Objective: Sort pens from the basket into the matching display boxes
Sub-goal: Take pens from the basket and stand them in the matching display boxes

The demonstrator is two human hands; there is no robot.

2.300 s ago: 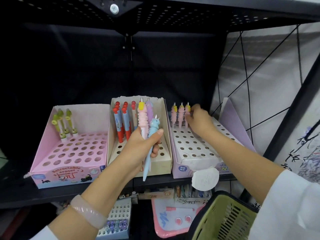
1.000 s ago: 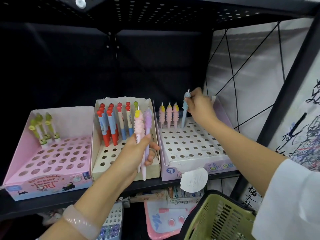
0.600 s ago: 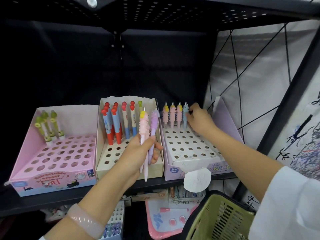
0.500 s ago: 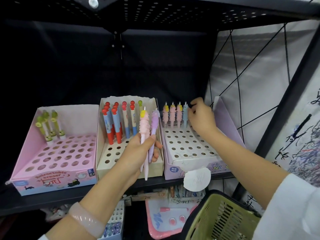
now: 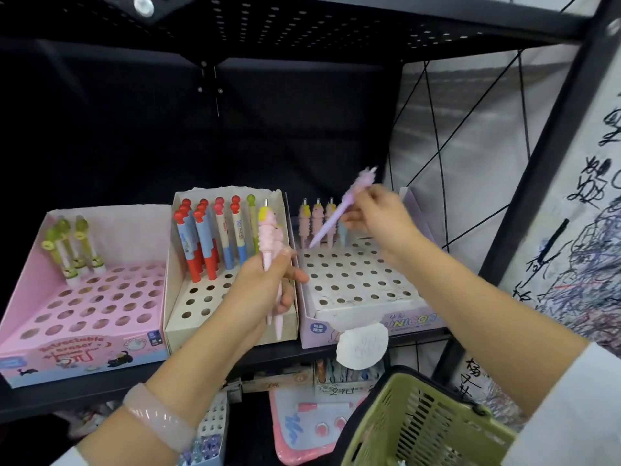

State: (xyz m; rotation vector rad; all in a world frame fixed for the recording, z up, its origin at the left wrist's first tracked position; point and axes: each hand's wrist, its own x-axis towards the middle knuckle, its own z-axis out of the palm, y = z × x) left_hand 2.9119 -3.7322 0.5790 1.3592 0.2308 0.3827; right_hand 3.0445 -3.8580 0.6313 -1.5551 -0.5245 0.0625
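Two pens are in hand: the right hand [image 5: 379, 216] pinches a purple unicorn pen [image 5: 339, 210] in its fingers, slanted tip-down over the back row of the unicorn display box [image 5: 369, 317]; the left hand [image 5: 265, 290] grips one pink unicorn pen [image 5: 268, 243] upright before the middle box [image 5: 232, 327]. To seat the purple pen well, stand it upright and aim its tip at the free hole next along the back row, then push straight down. Counted standing: four unicorn pens at right, though the fourth is half hidden; three green-topped ones in the pink eraser box [image 5: 80, 348]; roughly seven red-capped pens in the middle box. A green basket [image 5: 420, 428] sits below.
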